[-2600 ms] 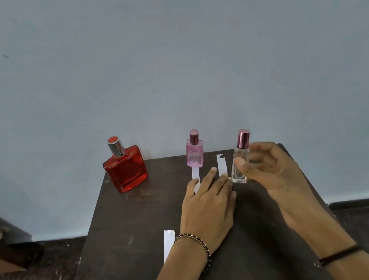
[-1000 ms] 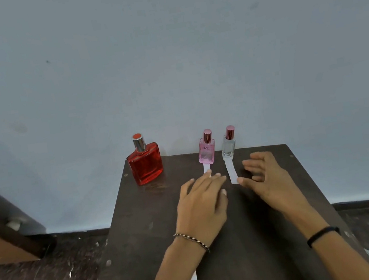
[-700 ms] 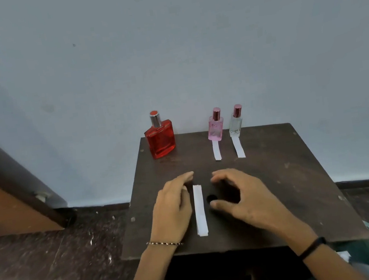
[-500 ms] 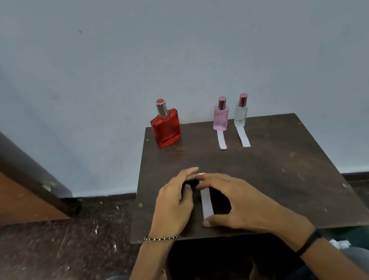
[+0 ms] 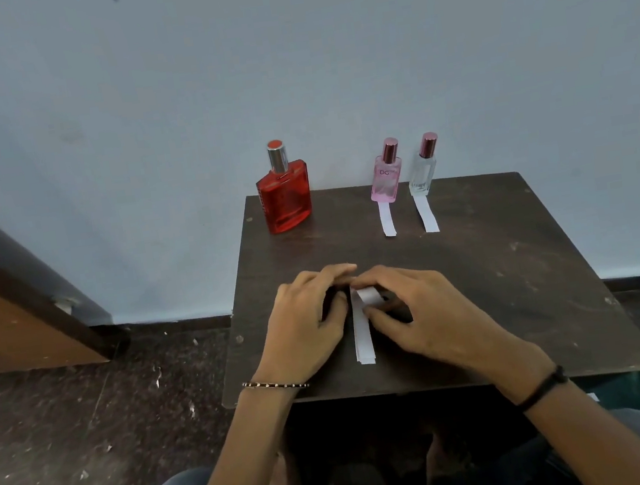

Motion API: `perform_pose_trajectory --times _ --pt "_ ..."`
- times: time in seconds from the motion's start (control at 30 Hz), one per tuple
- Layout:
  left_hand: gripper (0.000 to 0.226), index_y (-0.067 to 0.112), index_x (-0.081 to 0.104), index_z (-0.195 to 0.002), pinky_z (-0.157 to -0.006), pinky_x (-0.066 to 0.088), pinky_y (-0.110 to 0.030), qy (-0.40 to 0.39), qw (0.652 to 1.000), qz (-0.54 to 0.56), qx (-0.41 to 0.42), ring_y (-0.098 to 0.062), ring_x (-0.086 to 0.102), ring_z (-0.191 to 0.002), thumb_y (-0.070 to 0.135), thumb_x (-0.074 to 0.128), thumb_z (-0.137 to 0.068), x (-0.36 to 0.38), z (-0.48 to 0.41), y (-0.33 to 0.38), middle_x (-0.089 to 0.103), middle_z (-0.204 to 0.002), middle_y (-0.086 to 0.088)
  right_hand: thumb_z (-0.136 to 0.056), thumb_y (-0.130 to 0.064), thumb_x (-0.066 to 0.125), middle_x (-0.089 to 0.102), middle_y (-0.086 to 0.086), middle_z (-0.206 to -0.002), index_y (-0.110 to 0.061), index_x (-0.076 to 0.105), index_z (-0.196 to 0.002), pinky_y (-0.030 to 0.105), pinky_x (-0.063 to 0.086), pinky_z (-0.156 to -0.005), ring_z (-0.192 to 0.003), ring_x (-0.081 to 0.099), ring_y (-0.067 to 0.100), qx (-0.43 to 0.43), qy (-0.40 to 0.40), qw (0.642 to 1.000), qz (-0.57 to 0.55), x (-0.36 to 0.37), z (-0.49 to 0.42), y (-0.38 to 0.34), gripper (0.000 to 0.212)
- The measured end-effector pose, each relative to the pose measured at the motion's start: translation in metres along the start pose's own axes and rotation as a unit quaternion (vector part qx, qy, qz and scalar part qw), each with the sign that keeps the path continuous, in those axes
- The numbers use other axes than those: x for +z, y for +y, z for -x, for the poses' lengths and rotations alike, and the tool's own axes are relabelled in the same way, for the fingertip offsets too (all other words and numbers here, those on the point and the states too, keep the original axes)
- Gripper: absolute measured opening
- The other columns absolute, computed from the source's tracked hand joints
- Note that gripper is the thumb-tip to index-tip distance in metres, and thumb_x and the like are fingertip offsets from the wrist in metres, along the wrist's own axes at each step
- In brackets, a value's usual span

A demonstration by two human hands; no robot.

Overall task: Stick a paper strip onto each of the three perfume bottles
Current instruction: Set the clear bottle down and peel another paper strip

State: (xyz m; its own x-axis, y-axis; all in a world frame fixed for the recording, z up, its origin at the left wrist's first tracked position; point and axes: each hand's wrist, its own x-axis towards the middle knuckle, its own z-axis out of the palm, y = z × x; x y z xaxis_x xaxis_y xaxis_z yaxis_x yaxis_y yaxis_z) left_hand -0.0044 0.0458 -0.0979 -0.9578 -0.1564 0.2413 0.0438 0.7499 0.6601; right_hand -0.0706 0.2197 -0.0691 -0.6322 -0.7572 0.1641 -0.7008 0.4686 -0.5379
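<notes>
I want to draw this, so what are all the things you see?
red bottle: one, red, table's far left.
pink bottle: one, pink, far edge, middle.
clear bottle: one, see-through, right of pink bottle.
bottle strips: two, white, flat before the small bottles.
loose strip: one, white, near front, far end lifted.
table: one, dark brown, middle of view.
wall: one, pale blue, behind table.
left hand: one, at loose strip's far end.
right hand: one, pinching the lifted end.

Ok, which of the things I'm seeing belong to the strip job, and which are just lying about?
Job: red bottle, pink bottle, clear bottle, pink bottle's strip, clear bottle's strip, third strip, left hand, right hand.
Lying about: wooden door, floor scraps.
</notes>
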Motion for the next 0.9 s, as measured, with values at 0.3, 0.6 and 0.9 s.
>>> perform_pose_trajectory --times 0.3,0.6,0.9 --pt "0.037 0.032 0.060 -0.124 -0.092 0.038 -0.023 0.018 0.999 -0.029 0.000 0.003 0.054 -0.107 0.038 0.067 -0.088 0.003 -0.001 0.004 0.066 -0.107 0.025 -0.090 -0.029 0.065 0.071 -0.010 -0.098 -0.026 0.065 -0.104 0.025 0.058 -0.079 -0.084 0.065 0.004 0.050 0.056 0.997 0.009 -0.001 -0.010 0.006 0.014" --pt "0.013 0.035 0.068 -0.089 -0.077 0.048 -0.035 0.052 0.997 -0.055 0.003 -0.001 0.050 -0.087 0.039 0.076 -0.080 0.005 -0.006 0.005 0.060 -0.090 0.019 -0.094 -0.028 0.060 0.070 -0.008 -0.094 -0.026 0.055 -0.100 0.011 0.051 -0.069 -0.077 0.065 0.003 0.168 0.080 0.982 -0.037 -0.002 -0.016 0.010 0.008" --pt "0.024 0.030 0.079 -0.094 -0.061 0.041 -0.032 0.082 0.970 -0.206 0.098 -0.012 0.054 -0.076 0.042 0.058 -0.095 0.007 -0.001 0.004 0.060 -0.085 0.011 -0.095 -0.025 0.059 0.072 -0.004 -0.094 -0.028 0.052 -0.095 0.035 0.060 -0.078 -0.080 0.071 0.009 0.237 0.101 0.961 -0.101 -0.002 -0.021 0.017 0.008"
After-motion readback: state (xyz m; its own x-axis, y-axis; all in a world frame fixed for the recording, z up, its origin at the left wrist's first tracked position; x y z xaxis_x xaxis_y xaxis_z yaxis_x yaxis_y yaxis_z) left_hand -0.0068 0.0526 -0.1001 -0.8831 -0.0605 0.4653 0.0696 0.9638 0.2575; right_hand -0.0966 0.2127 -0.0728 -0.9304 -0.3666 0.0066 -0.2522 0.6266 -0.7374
